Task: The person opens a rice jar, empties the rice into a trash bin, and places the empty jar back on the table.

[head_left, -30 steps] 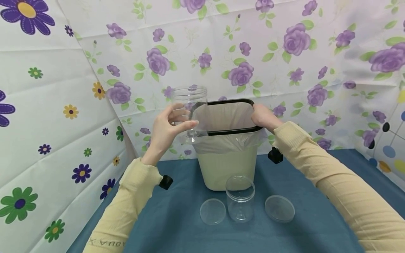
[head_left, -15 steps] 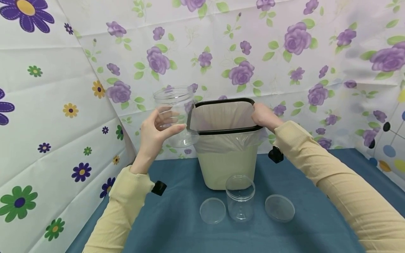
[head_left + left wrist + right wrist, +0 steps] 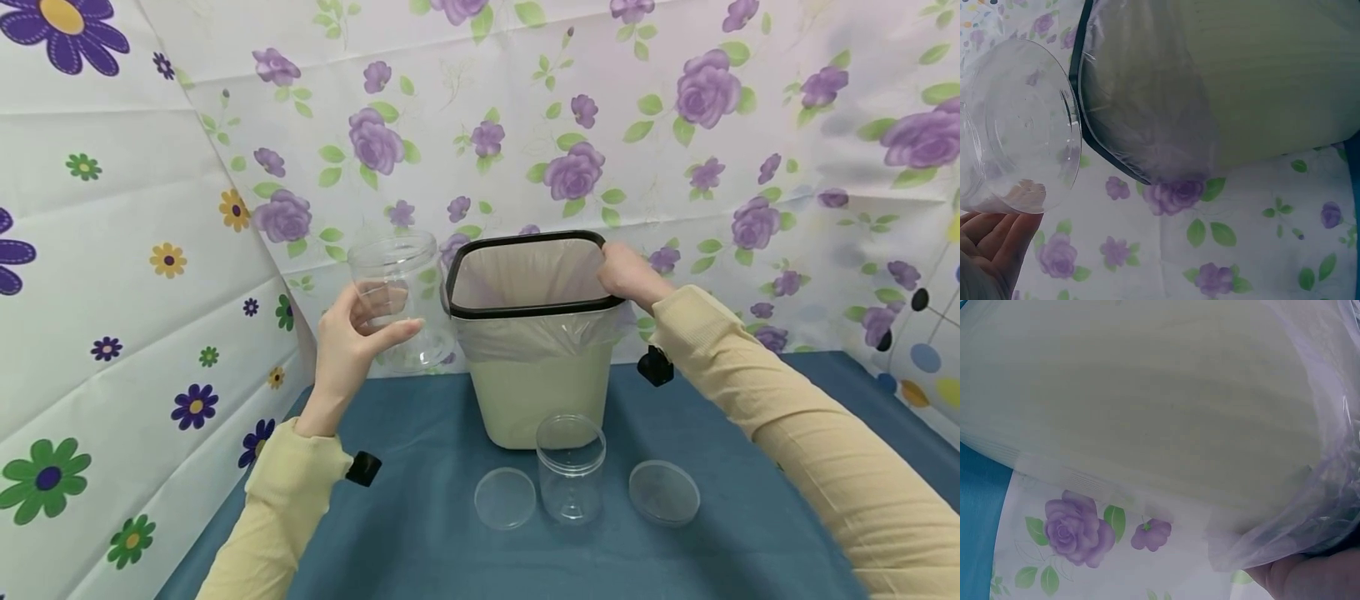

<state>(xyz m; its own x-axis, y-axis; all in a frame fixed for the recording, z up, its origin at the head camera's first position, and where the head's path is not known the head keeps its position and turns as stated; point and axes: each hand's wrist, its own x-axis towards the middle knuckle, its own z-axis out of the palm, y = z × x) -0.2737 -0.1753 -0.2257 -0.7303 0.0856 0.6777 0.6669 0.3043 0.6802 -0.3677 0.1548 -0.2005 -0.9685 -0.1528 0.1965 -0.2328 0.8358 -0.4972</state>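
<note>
My left hand [image 3: 348,337] grips a clear plastic jar [image 3: 416,312] around its side, lidless and slightly tilted, in the air left of the trash can. In the left wrist view the jar [image 3: 1022,125] shows its round base, close to the can's dark rim [image 3: 1074,87]. The pale green trash can [image 3: 536,400] has a black rim and a translucent liner bag [image 3: 540,333] folded over it. On the can's right rim my right hand [image 3: 632,273] holds on with curled fingers. In the right wrist view, part of that hand [image 3: 1316,578] appears below the bag [image 3: 1335,456].
A second clear jar [image 3: 571,479], open at the top, stands on the blue cloth [image 3: 420,533] before the can. Clear round lids lie either side of it, a left lid [image 3: 505,498] and a right lid [image 3: 663,493]. Flowered sheets [image 3: 300,150] hang behind and at the sides.
My left hand has moved left and downward with the jar, away from over the can's left rim. My right hand stays on the rim; the can and the things on the cloth stay put.
</note>
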